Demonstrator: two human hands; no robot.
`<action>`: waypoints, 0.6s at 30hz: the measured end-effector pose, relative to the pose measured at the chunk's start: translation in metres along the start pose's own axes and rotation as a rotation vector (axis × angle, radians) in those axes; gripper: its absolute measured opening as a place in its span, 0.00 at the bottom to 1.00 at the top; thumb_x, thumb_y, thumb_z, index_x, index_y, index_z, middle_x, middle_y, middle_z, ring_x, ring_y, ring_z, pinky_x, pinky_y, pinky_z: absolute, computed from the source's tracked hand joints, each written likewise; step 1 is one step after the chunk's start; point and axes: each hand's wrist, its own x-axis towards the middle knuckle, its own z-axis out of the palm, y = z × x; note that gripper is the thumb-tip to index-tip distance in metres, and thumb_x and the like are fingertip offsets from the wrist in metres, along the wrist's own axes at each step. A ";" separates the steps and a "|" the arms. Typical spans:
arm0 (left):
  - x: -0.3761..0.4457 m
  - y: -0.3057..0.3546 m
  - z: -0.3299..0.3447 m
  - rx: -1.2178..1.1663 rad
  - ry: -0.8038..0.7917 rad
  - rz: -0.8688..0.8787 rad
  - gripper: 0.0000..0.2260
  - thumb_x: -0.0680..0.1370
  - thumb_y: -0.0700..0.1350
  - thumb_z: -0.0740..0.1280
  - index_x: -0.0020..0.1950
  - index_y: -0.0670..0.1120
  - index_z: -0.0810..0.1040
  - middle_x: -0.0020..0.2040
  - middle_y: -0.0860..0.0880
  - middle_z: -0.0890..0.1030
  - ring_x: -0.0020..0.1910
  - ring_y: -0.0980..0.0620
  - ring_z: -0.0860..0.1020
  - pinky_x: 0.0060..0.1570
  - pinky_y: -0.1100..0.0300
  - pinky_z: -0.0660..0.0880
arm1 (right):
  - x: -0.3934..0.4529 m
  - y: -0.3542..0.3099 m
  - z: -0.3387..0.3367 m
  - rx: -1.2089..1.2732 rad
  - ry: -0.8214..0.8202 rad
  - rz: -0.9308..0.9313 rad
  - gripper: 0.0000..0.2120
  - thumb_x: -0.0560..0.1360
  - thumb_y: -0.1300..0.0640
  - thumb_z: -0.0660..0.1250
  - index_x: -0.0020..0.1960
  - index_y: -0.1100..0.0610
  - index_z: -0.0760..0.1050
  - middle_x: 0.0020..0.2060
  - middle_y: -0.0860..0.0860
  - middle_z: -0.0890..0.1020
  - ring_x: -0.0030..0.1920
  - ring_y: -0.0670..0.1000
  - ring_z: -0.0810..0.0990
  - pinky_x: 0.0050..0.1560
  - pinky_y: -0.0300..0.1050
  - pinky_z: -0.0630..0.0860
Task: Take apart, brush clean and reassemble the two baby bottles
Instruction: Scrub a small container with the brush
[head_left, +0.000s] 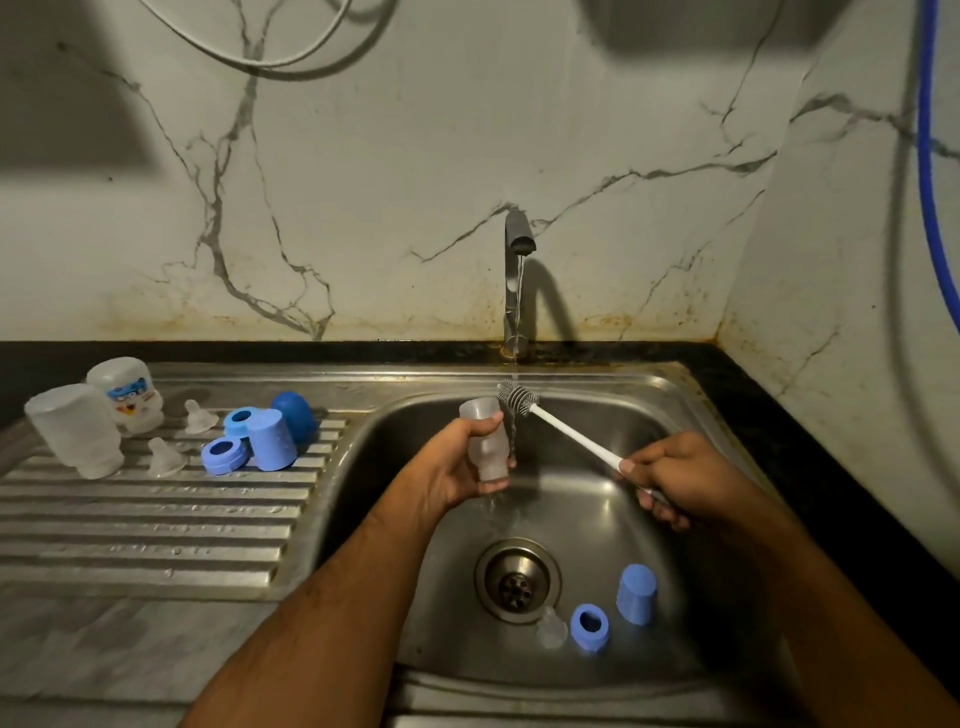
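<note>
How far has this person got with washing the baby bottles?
Taking apart looks done: two bottle bodies, teats, rings and caps sit separately on the drainboard. In hand: the left hand grips a small clear bottle under running water, and the right hand holds the brush beside its mouth. Left: a cap, ring and teat in the sink, then reassembly.

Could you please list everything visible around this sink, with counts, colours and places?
bottles: two, clear, upside down on drainboard
held bottle: one, clear, left grip
brush: one, white, under tap stream
nipples: two on drainboard, one in basin, clear
rings: two on drainboard, one in basin, blue
caps: two on drainboard, one in basin, blue
tap: one, steel, running
sink: one, steel
left hand: holds bottle
right hand: holds brush handle
</note>
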 end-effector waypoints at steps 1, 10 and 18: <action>0.000 -0.001 0.000 0.012 0.044 0.017 0.20 0.74 0.47 0.72 0.64 0.44 0.76 0.54 0.42 0.82 0.52 0.43 0.80 0.49 0.47 0.81 | 0.000 0.000 0.000 0.001 0.000 -0.002 0.09 0.81 0.61 0.66 0.45 0.63 0.82 0.24 0.54 0.76 0.20 0.48 0.69 0.20 0.37 0.63; 0.006 0.005 -0.006 -0.208 0.289 0.208 0.22 0.76 0.42 0.71 0.68 0.41 0.69 0.62 0.35 0.76 0.58 0.35 0.79 0.52 0.39 0.80 | 0.001 0.002 -0.020 -0.082 -0.059 -0.003 0.05 0.77 0.58 0.73 0.45 0.59 0.85 0.26 0.55 0.81 0.23 0.49 0.76 0.23 0.39 0.70; 0.006 0.011 -0.010 -0.429 0.253 0.186 0.12 0.79 0.44 0.65 0.59 0.43 0.68 0.56 0.36 0.74 0.55 0.35 0.78 0.52 0.39 0.79 | 0.004 0.006 -0.023 -0.155 -0.087 0.034 0.05 0.75 0.61 0.75 0.40 0.59 0.86 0.26 0.57 0.80 0.21 0.50 0.75 0.21 0.36 0.67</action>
